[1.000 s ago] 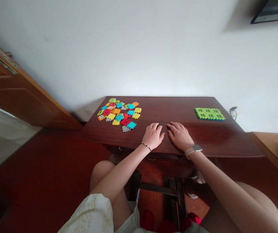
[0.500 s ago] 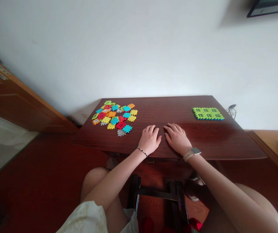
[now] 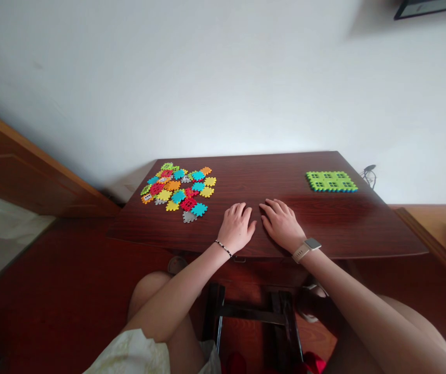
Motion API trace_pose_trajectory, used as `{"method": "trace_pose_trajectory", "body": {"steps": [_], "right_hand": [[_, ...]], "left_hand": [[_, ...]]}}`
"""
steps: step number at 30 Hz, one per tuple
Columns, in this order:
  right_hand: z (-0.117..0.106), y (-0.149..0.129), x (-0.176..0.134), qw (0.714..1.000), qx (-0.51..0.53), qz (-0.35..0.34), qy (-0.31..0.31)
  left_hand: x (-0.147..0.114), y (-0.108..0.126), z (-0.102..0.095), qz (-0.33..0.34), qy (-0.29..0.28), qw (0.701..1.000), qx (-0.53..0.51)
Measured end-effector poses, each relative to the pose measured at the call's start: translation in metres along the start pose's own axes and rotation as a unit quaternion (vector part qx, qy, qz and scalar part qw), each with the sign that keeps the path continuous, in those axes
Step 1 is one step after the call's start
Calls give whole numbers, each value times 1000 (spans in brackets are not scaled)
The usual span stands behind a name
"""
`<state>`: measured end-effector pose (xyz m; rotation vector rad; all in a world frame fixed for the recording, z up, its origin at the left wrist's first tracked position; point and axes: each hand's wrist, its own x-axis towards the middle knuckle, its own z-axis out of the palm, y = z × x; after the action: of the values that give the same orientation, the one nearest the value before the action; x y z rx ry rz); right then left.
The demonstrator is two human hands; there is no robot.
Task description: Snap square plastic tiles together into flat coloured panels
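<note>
My left hand (image 3: 236, 227) lies flat on the dark wooden table (image 3: 254, 179) near its front edge, fingers stretched out and nothing in it. Beside it, a small gap away, my right hand (image 3: 283, 224) rests the same way, also holding nothing. To the left of my left hand is a loose heap of colourful notched plastic tiles; the grey tile (image 3: 189, 216) and the blue tile (image 3: 199, 209) are nearest. Far to the right of my right hand sits a green panel (image 3: 331, 181) of joined tiles with window openings, with blue showing beneath it.
A white wall (image 3: 223, 78) rises behind the table. Black cables (image 3: 370, 175) hang by the table's right edge. At the left stands a wooden door (image 3: 43, 179). A dark stool frame (image 3: 252, 311) is below, between my legs.
The camera view has shifted slightly, so the tiles and table appear a little further left. Both hands stay resting on the table, and the tiles and panel keep their places.
</note>
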<state>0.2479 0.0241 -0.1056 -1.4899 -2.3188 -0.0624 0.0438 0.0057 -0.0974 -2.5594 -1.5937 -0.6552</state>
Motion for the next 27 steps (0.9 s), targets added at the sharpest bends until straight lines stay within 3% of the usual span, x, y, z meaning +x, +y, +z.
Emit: {"method": "trace_pose_trajectory", "body": {"steps": [9,21,27], "right_hand": [[0,1,-1,1000,2,-3,-1],[1,3,-1,1000,6,-5,-5],[3,5,-1,1000,8,-9,-2]], "left_hand": [[3,-14,-4,11,-17,999,-36],[-6,-101,-33,-79,13,996,31],[-21,-129,-44,-133,2,988,72]]}}
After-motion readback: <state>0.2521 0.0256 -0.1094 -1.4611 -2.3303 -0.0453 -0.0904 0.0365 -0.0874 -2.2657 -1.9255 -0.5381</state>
